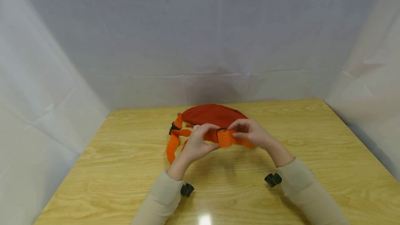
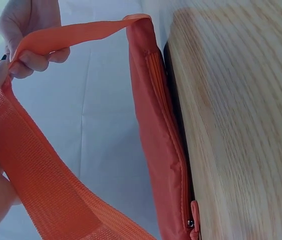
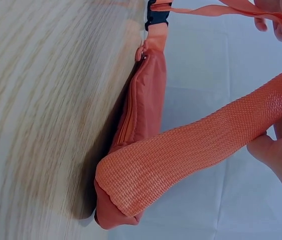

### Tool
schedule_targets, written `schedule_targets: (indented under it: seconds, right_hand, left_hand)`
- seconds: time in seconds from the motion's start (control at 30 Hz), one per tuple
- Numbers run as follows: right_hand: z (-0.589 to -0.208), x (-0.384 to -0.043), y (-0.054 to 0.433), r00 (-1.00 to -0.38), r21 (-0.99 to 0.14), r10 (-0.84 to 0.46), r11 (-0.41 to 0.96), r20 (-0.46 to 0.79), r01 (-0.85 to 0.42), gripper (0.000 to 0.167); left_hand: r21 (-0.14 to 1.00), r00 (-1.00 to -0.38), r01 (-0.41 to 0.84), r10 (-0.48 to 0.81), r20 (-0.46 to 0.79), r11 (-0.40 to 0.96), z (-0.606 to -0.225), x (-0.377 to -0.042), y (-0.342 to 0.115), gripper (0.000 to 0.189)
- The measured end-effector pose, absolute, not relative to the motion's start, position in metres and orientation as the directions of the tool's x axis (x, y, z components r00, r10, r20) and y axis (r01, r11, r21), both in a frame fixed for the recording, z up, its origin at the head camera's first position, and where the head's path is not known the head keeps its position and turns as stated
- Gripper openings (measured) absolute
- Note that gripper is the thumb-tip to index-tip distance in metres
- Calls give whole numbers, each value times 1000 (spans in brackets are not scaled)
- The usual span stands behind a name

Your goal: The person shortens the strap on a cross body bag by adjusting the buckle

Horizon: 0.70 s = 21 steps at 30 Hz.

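A red waist bag [image 1: 209, 114] lies toward the back of the table, its zipper edge showing in both wrist views. Its orange strap [image 1: 225, 140] is lifted in front of it, between the two hands. My left hand [image 1: 198, 143] pinches the strap beside a black slider [image 1: 222, 128], thumb below and fingers above. From the other side my right hand [image 1: 254, 134] pinches the strap close to the slider. In the right wrist view the webbing [image 3: 196, 150] runs from the bag's end up to the hands. Fingers partly cover the slider.
A black side-release buckle [image 1: 174, 128] sits on the strap at the bag's left, with a loose orange strap loop [image 1: 173, 147] on the wooden table [image 1: 131, 180]. Each sleeve carries a small black camera. White sheeting [image 1: 203, 44] hangs behind and at both sides.
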State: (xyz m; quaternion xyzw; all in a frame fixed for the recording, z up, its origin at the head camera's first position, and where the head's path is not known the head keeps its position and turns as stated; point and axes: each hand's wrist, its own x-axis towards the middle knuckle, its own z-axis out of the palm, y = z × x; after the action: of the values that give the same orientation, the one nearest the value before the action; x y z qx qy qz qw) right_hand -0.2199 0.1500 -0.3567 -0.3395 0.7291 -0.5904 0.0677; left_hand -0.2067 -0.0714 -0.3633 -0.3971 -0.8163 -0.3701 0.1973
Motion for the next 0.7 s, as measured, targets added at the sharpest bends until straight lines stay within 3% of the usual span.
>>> schedule_targets:
  seconds: [0.37,0.7]
  right_hand:
    - [-359,-222,150,-743,-894,-585,67,325,-443,16]
    - [-358,-224,147,-724,-903,-616,45,311,-426,14]
  left_hand:
    - [390,-539,841,526,658,374,-363,-209,-71,44]
    - [386,-539,840,512,668,381,-364,-209,-70,44]
